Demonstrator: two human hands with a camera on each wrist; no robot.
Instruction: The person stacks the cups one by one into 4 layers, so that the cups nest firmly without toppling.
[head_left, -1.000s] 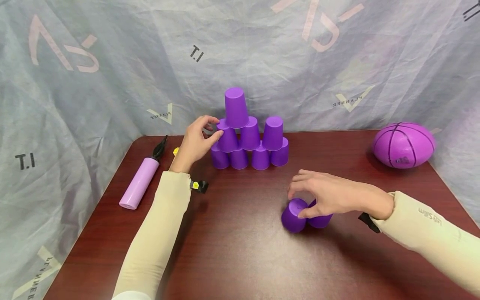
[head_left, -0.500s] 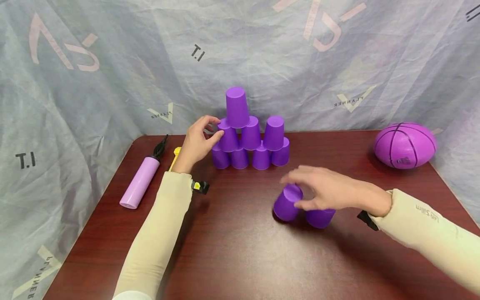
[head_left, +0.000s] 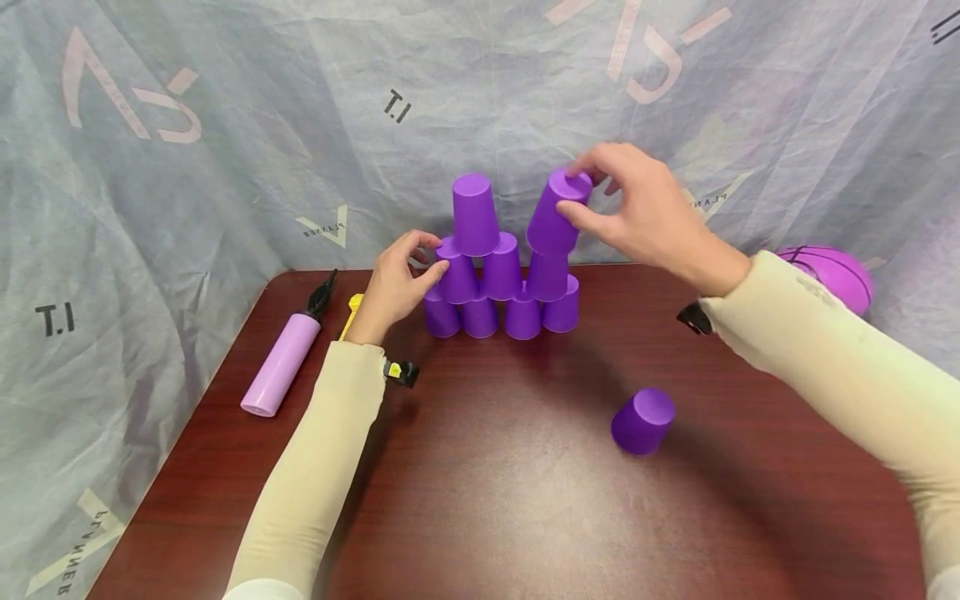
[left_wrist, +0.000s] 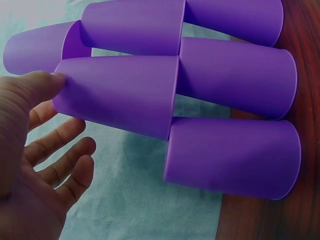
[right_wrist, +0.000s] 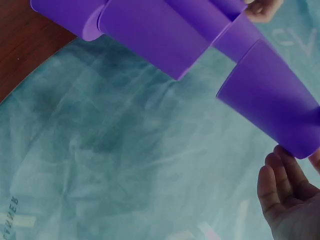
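Note:
A pyramid of purple cups (head_left: 501,283) stands upside down at the back of the dark red table (head_left: 480,508). My left hand (head_left: 431,254) rests at its left side; the thumb (left_wrist: 37,87) touches the end of the left second-row cup (left_wrist: 117,95) while the fingers stay relaxed. My right hand (head_left: 576,193) pinches another purple cup (head_left: 550,227) by its closed top, tilted, just above the right second-row cup (head_left: 547,277). The right wrist view shows this held cup (right_wrist: 270,107) near my fingers (right_wrist: 280,192). One single cup (head_left: 642,421) stands alone on the table.
A lilac hand pump (head_left: 281,362) lies at the left, with a small yellow object (head_left: 351,307) beside it. A purple ball (head_left: 836,271) sits at the back right, partly behind my right forearm. A printed grey cloth (head_left: 225,150) hangs behind the table.
My right hand lifted one cup off the table from beside the lone cup and carried it up and back to the pyramid's right side. The left hand stayed put.

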